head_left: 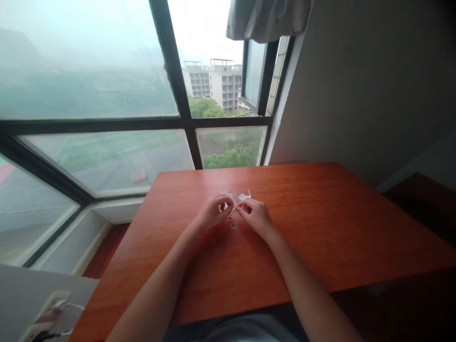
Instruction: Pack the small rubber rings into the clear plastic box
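Both my hands meet over the middle of a reddish wooden table [320, 228]. My left hand [213, 212] and my right hand [254, 216] have their fingers pinched together around something small and clear that I cannot make out. Two small clear rings [232, 222] lie on the table between my hands. Just beyond my fingertips lie small clear plastic pieces [242, 194], flat on the wood.
A large dark-framed window [178, 95] stands behind the table, with buildings and trees outside. A grey wall [356, 85] rises at the right. A curtain [267, 19] hangs at the top. A white power strip with a cable [53, 308] sits at the lower left.
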A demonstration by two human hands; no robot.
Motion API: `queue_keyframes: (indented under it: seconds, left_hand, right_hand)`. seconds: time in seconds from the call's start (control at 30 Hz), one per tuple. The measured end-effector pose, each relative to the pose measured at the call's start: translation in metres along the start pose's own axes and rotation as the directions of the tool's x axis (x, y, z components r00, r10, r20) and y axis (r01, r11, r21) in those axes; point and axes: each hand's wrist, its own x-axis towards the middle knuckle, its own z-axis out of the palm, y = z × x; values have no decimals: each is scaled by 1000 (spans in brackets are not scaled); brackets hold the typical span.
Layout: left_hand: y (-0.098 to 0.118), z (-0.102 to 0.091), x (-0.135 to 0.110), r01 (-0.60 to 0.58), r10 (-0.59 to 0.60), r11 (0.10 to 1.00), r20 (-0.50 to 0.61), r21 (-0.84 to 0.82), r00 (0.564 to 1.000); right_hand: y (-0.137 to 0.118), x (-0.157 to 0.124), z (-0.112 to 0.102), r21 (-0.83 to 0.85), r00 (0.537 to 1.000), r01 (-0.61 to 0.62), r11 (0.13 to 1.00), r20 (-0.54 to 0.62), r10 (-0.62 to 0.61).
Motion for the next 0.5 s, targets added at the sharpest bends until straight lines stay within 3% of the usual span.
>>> queue_keyframes:
  seconds: [0.1, 0.23, 0.5]
  left_hand:
    - [-4, 0, 2, 37, -29, 998, -146, 48, 989]
    - [-11, 0, 7, 154, -97, 980, -364, 129, 926]
    - [-20, 1, 8, 222, -141, 952, -341, 212, 930]
  right_hand:
    - [0, 0, -1, -8, 1000, -24, 1000, -4, 24]
    - [-1, 0, -1, -14, 1000, -12, 1000, 28, 13]
    - [-2, -1, -2, -36, 995, -13, 999, 97, 16]
